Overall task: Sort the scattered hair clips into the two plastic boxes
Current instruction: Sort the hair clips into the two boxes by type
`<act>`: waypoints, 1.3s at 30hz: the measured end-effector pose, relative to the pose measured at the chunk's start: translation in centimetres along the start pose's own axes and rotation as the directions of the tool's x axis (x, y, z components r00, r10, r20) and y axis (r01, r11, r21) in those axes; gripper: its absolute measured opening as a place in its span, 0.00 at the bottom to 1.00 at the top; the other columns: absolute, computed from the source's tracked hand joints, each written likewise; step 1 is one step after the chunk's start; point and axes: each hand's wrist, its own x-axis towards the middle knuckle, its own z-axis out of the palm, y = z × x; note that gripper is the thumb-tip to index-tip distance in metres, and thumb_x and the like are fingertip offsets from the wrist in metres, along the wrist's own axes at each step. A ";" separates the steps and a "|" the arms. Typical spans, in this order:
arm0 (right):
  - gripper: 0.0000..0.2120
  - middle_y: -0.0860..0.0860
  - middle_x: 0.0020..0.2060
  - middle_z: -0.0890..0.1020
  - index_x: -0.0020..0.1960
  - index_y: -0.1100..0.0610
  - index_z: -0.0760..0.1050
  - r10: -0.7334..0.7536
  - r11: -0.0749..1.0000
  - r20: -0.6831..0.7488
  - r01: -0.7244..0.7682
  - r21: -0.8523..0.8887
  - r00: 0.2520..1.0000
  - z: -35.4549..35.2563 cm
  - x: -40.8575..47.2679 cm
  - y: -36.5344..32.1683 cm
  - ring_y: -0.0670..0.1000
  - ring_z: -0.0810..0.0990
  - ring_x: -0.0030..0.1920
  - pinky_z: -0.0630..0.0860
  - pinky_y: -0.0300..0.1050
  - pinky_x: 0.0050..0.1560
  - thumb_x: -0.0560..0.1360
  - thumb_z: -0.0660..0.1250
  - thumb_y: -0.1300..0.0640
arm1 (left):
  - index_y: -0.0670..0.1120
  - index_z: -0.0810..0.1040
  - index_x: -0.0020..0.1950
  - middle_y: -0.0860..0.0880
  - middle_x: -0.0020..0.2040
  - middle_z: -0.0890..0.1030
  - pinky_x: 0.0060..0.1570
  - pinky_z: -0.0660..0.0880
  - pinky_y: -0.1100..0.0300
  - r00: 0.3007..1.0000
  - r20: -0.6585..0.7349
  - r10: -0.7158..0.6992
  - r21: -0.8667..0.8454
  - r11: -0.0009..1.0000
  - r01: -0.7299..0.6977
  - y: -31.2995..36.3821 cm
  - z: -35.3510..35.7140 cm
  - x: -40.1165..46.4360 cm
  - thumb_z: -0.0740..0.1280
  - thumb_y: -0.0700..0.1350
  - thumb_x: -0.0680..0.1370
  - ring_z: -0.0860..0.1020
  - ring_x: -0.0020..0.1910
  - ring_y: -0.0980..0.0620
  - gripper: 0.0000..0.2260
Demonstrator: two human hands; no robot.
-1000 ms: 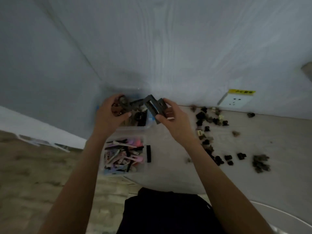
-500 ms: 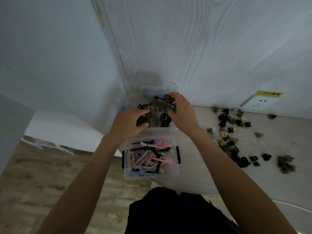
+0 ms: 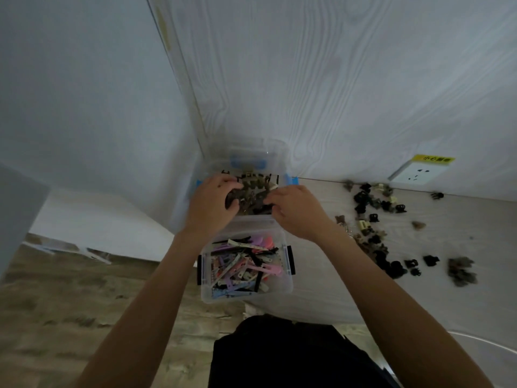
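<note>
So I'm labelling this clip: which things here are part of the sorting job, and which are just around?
Part of the job:
- far box with blue latches, dark claw clips inside
- near box with black latches, flat pastel clips inside
- scattered clips on the right
- left hand, right hand, both in the far box

Just around:
- wall socket
- yellow sticker

A: What setting is shown?
B: A home interior: white wood-grain wall panel (image 3: 335, 79), wall socket (image 3: 416, 175), wood-look floor (image 3: 56, 317).
A: Further evidence?
B: Hair clips (image 3: 375, 219) scattered on a pale bench (image 3: 447, 289).
</note>
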 end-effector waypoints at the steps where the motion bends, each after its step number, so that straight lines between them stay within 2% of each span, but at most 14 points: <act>1: 0.16 0.50 0.60 0.78 0.60 0.54 0.76 -0.008 0.999 0.045 0.010 -0.046 0.999 0.5 -0.2 0.0 0.50 0.76 0.58 0.62 0.49 0.68 0.78 0.54 0.55 | 0.46 0.79 0.57 0.46 0.56 0.79 0.58 0.71 0.51 1.000 0.021 0.004 0.000 1.000 -0.004 0.0 0.0 -0.1 0.68 0.42 0.73 0.74 0.57 0.46 0.12; 3: 0.18 0.50 0.59 0.79 0.59 0.54 0.77 -0.012 0.997 0.067 0.017 -0.076 0.998 1.4 -0.7 0.0 0.50 0.75 0.60 0.56 0.49 0.71 0.79 0.52 0.53 | 0.46 0.78 0.59 0.46 0.55 0.80 0.56 0.72 0.49 0.997 0.081 0.003 0.027 1.000 -0.005 -0.1 0.2 -0.4 0.65 0.43 0.75 0.75 0.56 0.45 0.13; 6: 0.23 0.50 0.55 0.82 0.55 0.55 0.79 -0.024 0.997 -0.048 0.020 -0.069 0.999 2.0 -1.2 0.2 0.51 0.71 0.65 0.52 0.52 0.73 0.77 0.47 0.51 | 0.49 0.79 0.59 0.48 0.51 0.83 0.52 0.73 0.49 0.996 0.083 0.041 0.046 0.998 -0.045 -0.2 0.7 -1.0 0.62 0.45 0.75 0.77 0.53 0.46 0.14; 11: 0.16 0.48 0.64 0.75 0.64 0.52 0.73 -0.044 0.993 -0.068 0.051 0.109 0.997 2.0 -2.8 0.8 0.50 0.61 0.72 0.49 0.51 0.74 0.80 0.53 0.51 | 0.48 0.79 0.59 0.47 0.54 0.81 0.53 0.75 0.49 0.999 0.017 0.042 0.038 0.998 -0.042 -0.2 1.5 -1.9 0.61 0.47 0.75 0.77 0.53 0.44 0.15; 15: 0.17 0.49 0.59 0.79 0.60 0.53 0.75 0.092 0.950 -0.308 0.010 0.312 0.947 1.3 -5.2 1.3 0.50 0.70 0.65 0.60 0.49 0.69 0.78 0.53 0.50 | 0.45 0.78 0.59 0.45 0.53 0.80 0.53 0.72 0.56 0.995 -0.100 0.001 -0.076 0.997 -0.009 1.6 0.9 -2.4 0.61 0.45 0.77 0.76 0.54 0.46 0.13; 17: 0.15 0.50 0.54 0.81 0.57 0.55 0.77 0.167 0.936 -0.433 -0.005 0.351 0.886 0.8 -7.1 2.4 0.50 0.73 0.60 0.66 0.46 0.64 0.77 0.56 0.52 | 0.46 0.77 0.59 0.47 0.53 0.80 0.52 0.72 0.59 0.991 -0.131 0.040 -0.125 0.990 -0.057 3.8 0.6 -2.2 0.60 0.45 0.77 0.75 0.53 0.50 0.12; 20: 0.12 0.52 0.51 0.81 0.55 0.57 0.77 0.290 0.921 -0.470 -0.109 0.375 0.833 0.8 -10.4 5.2 0.53 0.76 0.54 0.72 0.48 0.57 0.76 0.59 0.57 | 0.45 0.78 0.58 0.49 0.52 0.80 0.50 0.73 0.63 0.977 -0.140 0.159 -0.238 0.953 -0.189 8.5 1.4 -1.5 0.60 0.46 0.78 0.76 0.50 0.55 0.12; 22: 0.10 0.55 0.50 0.81 0.54 0.58 0.77 0.403 0.894 -0.425 -0.249 0.373 0.811 1.6 -13.2 7.7 0.56 0.76 0.52 0.73 0.50 0.53 0.74 0.63 0.62 | 0.46 0.77 0.58 0.50 0.51 0.81 0.48 0.74 0.65 0.967 -0.081 0.241 -0.329 0.909 -0.254 12.1 3.3 -1.2 0.60 0.45 0.78 0.76 0.47 0.58 0.12; 24: 0.14 0.57 0.55 0.79 0.58 0.59 0.76 0.529 0.841 -0.289 -0.445 0.308 0.798 2.9 -16.1 10.3 0.61 0.74 0.57 0.71 0.54 0.57 0.73 0.66 0.62 | 0.47 0.76 0.59 0.50 0.52 0.81 0.47 0.75 0.64 0.956 0.062 0.285 -0.393 0.888 -0.239 15.1 6.2 -1.0 0.62 0.45 0.77 0.77 0.47 0.58 0.12; 28: 0.30 0.55 0.72 0.61 0.71 0.49 0.62 0.750 0.652 0.061 -0.751 0.105 0.659 4.6 -21.1 13.2 0.62 0.58 0.71 0.62 0.59 0.66 0.72 0.68 0.47 | 0.47 0.68 0.68 0.46 0.63 0.73 0.58 0.72 0.54 0.895 0.371 0.246 -0.268 0.952 -0.151 19.0 12.7 -0.9 0.65 0.44 0.76 0.70 0.61 0.48 0.21; 30: 0.34 0.54 0.74 0.56 0.72 0.47 0.58 0.777 0.621 0.081 -0.781 0.065 0.625 4.9 -22.6 13.6 0.62 0.55 0.71 0.62 0.60 0.66 0.71 0.68 0.44 | 0.47 0.62 0.71 0.45 0.69 0.66 0.63 0.67 0.54 0.893 0.407 0.192 -0.121 0.980 -0.156 19.9 15.1 -0.9 0.67 0.47 0.74 0.63 0.66 0.44 0.27; 32: 0.35 0.54 0.73 0.57 0.72 0.47 0.57 0.778 0.612 0.088 -0.782 0.114 0.622 5.1 -23.2 13.7 0.62 0.59 0.69 0.66 0.59 0.63 0.70 0.69 0.44 | 0.48 0.60 0.72 0.43 0.70 0.63 0.65 0.64 0.53 0.912 0.392 0.121 -0.036 0.993 -0.116 20.0 16.7 -0.8 0.69 0.49 0.73 0.60 0.68 0.43 0.31; 37: 0.39 0.54 0.69 0.57 0.72 0.48 0.56 0.758 0.580 0.143 -0.758 0.298 0.636 5.9 -21.7 13.9 0.59 0.64 0.64 0.73 0.53 0.54 0.68 0.73 0.46 | 0.48 0.60 0.72 0.44 0.73 0.59 0.67 0.62 0.51 0.892 0.451 0.024 -0.013 1.000 -0.020 19.2 18.7 -1.4 0.69 0.52 0.72 0.58 0.69 0.41 0.33; 39: 0.38 0.55 0.65 0.60 0.71 0.49 0.58 0.741 0.573 0.166 -0.741 0.350 0.651 5.9 -20.6 13.9 0.59 0.66 0.61 0.73 0.52 0.54 0.68 0.73 0.48 | 0.48 0.64 0.70 0.43 0.72 0.62 0.66 0.65 0.49 0.923 0.380 0.067 -0.034 0.998 -0.058 19.2 18.6 -2.1 0.71 0.51 0.70 0.60 0.68 0.41 0.31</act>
